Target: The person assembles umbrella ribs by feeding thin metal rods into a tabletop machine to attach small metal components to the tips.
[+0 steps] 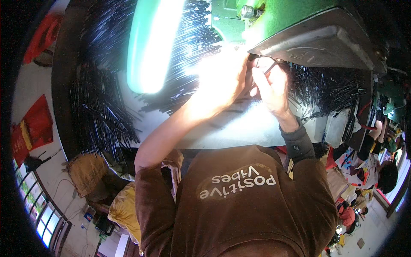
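My right hand (272, 85) is closed in a pinch around a thin dark rod (269, 67), just under the green machine's (278, 28) dark metal cover (321, 43). Beside it on the left, my left hand (224, 77) reaches to the same spot. Strong glare washes it out and its fingers are hidden, so what it holds does not show. Dense piles of thin black rods (96, 103) lie about both hands on a pale work surface (167, 130). More black rods (329, 88) are heaped to the right, below the cover.
A glowing lamp with a pale green housing (147, 47) hangs close over the left side. A whitish block-like object (336, 128) sits at the surface's right end. Yellow cloth (126, 210) lies at lower left. Other people (364, 167) are at the far right.
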`<control>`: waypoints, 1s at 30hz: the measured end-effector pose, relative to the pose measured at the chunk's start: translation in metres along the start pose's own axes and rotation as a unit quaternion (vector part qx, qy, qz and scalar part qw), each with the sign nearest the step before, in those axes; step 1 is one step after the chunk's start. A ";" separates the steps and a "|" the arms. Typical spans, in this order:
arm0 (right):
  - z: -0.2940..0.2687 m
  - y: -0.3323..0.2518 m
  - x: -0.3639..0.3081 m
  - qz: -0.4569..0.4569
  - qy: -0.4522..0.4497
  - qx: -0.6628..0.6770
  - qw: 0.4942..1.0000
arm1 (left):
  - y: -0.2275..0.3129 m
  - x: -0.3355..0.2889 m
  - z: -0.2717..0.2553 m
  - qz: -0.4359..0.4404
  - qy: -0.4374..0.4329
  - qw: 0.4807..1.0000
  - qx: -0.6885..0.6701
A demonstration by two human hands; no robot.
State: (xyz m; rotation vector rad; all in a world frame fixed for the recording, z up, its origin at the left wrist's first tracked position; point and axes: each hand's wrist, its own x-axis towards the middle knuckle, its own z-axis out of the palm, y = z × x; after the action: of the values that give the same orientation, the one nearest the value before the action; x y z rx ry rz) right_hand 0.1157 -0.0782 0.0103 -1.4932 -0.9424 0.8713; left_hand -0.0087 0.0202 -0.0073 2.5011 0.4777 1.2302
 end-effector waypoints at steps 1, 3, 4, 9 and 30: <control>0.001 -0.001 0.000 0.000 -0.001 0.000 1.000 | 0.002 0.002 -0.003 -0.003 -0.013 1.000 -0.001; 0.002 -0.003 -0.001 0.004 0.012 0.022 1.000 | 0.000 -0.001 -0.001 0.001 -0.012 1.000 -0.005; 0.002 -0.003 0.000 0.005 0.012 0.022 1.000 | -0.001 -0.001 -0.001 0.006 -0.012 1.000 -0.010; -0.012 -0.002 0.004 0.006 -0.043 -0.007 0.999 | 0.006 0.000 -0.011 0.034 -0.111 0.987 0.111; -0.003 -0.013 -0.010 0.069 -0.061 0.029 0.995 | 0.001 -0.002 -0.015 -0.142 -0.085 0.979 -0.116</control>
State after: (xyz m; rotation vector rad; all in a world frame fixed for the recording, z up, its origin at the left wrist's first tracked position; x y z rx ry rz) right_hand 0.1128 -0.0876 0.0238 -1.4812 -0.9019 1.0921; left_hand -0.0218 0.0207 0.0011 2.2246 0.5861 0.9005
